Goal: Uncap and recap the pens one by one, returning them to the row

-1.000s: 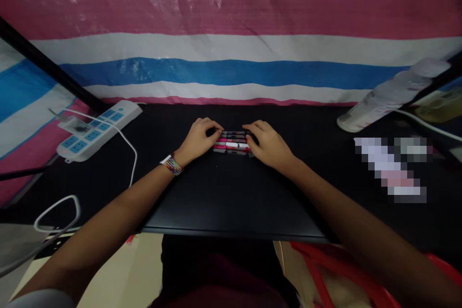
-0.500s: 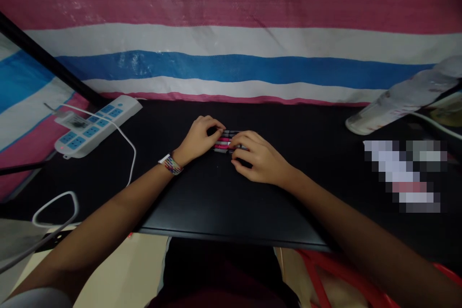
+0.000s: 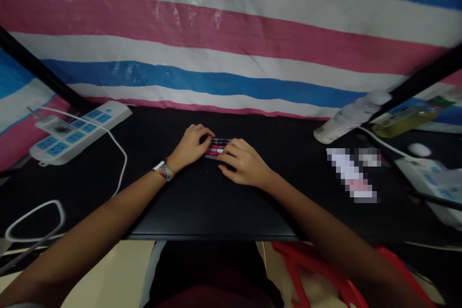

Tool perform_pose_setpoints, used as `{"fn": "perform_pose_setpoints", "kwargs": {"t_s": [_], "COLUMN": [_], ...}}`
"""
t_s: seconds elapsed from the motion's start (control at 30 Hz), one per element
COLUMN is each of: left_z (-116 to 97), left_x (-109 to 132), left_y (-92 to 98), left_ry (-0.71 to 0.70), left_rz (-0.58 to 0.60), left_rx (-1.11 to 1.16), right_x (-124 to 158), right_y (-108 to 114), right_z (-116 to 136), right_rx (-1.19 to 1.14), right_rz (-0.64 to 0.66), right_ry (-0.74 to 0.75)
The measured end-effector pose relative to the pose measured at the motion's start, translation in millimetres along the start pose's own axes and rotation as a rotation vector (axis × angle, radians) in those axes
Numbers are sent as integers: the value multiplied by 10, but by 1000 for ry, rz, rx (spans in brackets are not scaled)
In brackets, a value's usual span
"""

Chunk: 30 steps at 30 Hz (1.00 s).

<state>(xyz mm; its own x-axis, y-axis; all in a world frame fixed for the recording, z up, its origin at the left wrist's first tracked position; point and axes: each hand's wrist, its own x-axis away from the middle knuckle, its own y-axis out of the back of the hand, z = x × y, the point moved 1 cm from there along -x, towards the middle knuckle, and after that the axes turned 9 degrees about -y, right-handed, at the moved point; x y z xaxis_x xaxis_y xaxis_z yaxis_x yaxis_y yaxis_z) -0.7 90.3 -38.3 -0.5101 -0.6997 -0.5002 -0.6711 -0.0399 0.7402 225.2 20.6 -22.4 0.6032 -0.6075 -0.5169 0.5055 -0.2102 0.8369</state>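
Several pens [image 3: 215, 147], some black and some pink, lie side by side in a row on the black table. At their left ends my left hand [image 3: 190, 146] has its thumb and fingers bent around them. From the right, my right hand [image 3: 247, 162] covers the other ends, with curled fingers resting on the pens. My fingers hide both ends of the row.
A white power strip [image 3: 81, 131] with a plugged-in charger and white cable lies left. A bottle [image 3: 348, 118] leans at the back right, near a blurred-out item [image 3: 352, 175]. Farther right are a yellowish bottle [image 3: 406, 120] and another power strip [image 3: 429, 180].
The camera has turned to the right and tilted, bringing more of the right side into sight. Both hands stay at the pens; the right fingers have shifted slightly, showing more of them.
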Motion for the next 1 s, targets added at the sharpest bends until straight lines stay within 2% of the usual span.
{"fn": "perform_pose_setpoints", "kwargs": {"t_s": [0.27,0.4,0.53,0.63,0.77,0.9,1.0], "left_z": [-17,-28,-86,-182,-293,-304,-278], "left_x": [-2,-5,-10,-11,-13,-25,-32], "left_y": [10,13,69,137,167,145,141], "left_ry": [33,41,30,-50,-165,-154,-125], "left_rz": [-14,-10,-50,-73,-37,-91,-144], "left_rx": [28,30,64,109,109,130,160], "right_x": [27,41,47,40,14,-2,11], "right_y": [4,3,-29,-29,20,58,55], "right_z": [-46,-65,-89,-123,-192,-302,-412], "right_rx": [-79,-120,-266,-391,-443,-476,-613], "right_rz": [4,46,-19,-138,-259,-291,-265], "right_ry": [-34,-52,-87,-181,-349,-503,-647]}}
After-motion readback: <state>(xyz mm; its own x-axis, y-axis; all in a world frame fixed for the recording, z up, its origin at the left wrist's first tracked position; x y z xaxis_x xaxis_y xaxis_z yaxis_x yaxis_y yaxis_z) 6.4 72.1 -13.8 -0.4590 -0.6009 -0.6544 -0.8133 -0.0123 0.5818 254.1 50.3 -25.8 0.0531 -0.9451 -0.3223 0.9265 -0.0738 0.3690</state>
